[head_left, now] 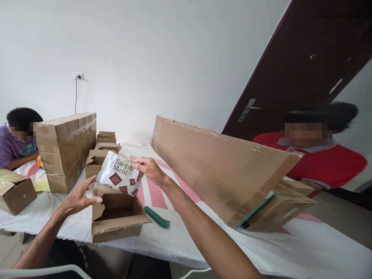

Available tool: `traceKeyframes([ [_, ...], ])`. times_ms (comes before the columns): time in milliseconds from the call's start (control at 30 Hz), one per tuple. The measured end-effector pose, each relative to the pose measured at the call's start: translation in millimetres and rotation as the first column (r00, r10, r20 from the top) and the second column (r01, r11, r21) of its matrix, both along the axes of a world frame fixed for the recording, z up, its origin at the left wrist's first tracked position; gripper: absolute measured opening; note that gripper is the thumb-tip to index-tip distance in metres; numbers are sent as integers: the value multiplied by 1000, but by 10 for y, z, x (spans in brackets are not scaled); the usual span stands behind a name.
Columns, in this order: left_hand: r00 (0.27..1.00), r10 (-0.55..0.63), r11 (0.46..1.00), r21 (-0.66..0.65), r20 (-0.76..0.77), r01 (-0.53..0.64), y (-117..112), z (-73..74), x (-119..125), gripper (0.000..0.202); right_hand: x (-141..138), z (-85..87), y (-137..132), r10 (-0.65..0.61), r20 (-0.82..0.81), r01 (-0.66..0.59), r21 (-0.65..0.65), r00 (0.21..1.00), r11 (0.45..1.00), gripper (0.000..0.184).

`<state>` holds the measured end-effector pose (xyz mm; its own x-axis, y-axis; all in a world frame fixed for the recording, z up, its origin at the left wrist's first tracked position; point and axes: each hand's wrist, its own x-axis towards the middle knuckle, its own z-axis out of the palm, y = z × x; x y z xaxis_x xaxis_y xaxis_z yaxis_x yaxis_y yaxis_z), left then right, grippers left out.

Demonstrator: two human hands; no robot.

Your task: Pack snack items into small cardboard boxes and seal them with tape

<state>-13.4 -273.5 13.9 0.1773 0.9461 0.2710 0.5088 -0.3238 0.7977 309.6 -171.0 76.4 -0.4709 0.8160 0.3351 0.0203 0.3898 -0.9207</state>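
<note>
My right hand (149, 169) pinches the right edge of a white "Su-per Meal" pouch (119, 173) printed with brown squares. It holds the pouch tilted just above an open small cardboard box (117, 214) at the table's near edge. My left hand (80, 195) is at the box's left side, its fingers curled against the upright left flap and close to the pouch's lower left corner.
A green-handled knife (157, 217) lies right of the box on the white cloth with red stripes (155, 193). Several open boxes (101, 153) and a taped carton stack (68, 149) stand behind. A long cardboard carton (217, 166) runs along the right. Two people sit at left (16, 145) and right (319, 159).
</note>
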Motion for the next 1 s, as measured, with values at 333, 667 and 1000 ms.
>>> traceKeyframes([
  [333, 862, 89, 995, -87, 499, -52, 289, 172, 332, 67, -250, -73, 50, -77, -142, 80, 12, 987, 997, 54],
  [667, 798, 110, 992, -117, 592, -50, 540, 71, 304, 72, -522, -764, 269, -20, -81, 4, -193, 997, 981, 35],
  [1000, 860, 151, 976, -213, 487, -50, 927, -183, 184, 56, -594, -1035, 567, -109, 75, 124, -233, 991, 965, 25],
])
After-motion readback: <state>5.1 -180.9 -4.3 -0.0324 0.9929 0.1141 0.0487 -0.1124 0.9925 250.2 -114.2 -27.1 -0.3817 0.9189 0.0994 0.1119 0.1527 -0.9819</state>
